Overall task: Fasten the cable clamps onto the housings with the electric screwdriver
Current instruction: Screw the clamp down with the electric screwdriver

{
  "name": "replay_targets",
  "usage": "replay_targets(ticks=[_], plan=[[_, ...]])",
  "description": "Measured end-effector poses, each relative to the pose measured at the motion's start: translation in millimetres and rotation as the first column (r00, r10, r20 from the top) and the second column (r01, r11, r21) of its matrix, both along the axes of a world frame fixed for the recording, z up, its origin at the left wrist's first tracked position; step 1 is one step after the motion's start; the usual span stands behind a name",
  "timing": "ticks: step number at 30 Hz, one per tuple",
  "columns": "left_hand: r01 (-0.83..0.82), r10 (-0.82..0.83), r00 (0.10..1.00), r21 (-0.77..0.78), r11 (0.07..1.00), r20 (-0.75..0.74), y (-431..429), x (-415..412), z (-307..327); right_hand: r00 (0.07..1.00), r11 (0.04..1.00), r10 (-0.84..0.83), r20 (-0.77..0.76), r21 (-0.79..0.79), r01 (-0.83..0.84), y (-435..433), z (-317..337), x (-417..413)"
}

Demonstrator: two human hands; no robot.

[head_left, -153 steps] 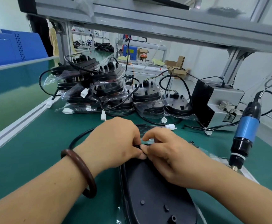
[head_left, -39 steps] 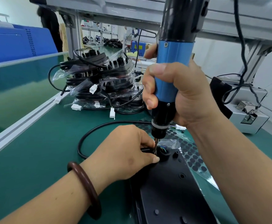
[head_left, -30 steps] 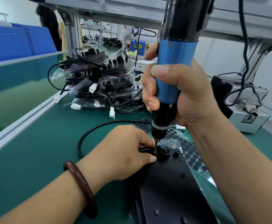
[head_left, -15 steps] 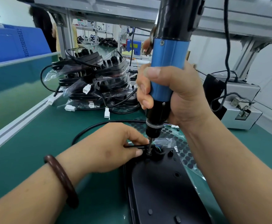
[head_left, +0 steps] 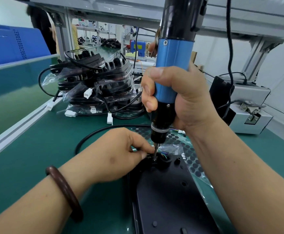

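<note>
The right hand [head_left: 180, 98] grips the electric screwdriver [head_left: 171, 65], its bit on the cable clamp [head_left: 150, 157] that the left hand [head_left: 114, 154] pinches against the housing [head_left: 168, 200] on the tabletop [head_left: 36, 157]; this fastening looks underway, while the state of the stacked housings [head_left: 95, 85] is unclear.

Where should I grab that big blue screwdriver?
Grab the screwdriver by its blue middle, coming from the right like the right hand does. It stands upright, and that part is round and straight for fingers to wrap. Lower down it narrows, and the left hand pinches the cable clamp there.
</note>
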State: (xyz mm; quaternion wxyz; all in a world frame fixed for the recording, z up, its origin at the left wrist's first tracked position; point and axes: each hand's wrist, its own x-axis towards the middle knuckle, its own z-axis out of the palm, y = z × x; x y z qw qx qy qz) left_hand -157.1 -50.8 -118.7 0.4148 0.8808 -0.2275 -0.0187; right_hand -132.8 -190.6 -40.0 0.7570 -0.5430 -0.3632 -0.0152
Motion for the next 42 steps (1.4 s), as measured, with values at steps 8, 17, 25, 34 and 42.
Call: replay_targets(ticks=[8, 17, 25, 34, 42], plan=[[-0.148, 0.135, 0.974, 0.057, 0.987, 0.18, -8, -11, -12, 1.0, 1.0, -0.02, 0.017, -0.016, 0.02, 3, 2, -4], [-0.181, 0.152, 0.962, 0.114, 0.977, 0.226, -7, -13, -16, 0.999, 0.999, -0.025, 0.023, -0.023, 0.026, 1, 2, -6], [-0.197, 0.164, 0.959, 0.131, 0.972, 0.23, -5, -12, -17, 0.999, 0.999, 0.025, 0.033, -0.027, -0.024, 2, 2, -8], [-0.199, 0.162, 0.959, 0.147, 0.969, 0.231, -6, -14, -15, 0.998, 0.998, 0.054, 0.026, -0.04, -0.053, 1, 0, -4], [-0.232, 0.197, 0.954, 0.142, 0.962, 0.226, -7, -13, -14, 0.997, 0.997, 0.075, 0.027, -0.017, -0.075, 0, -1, -1]])
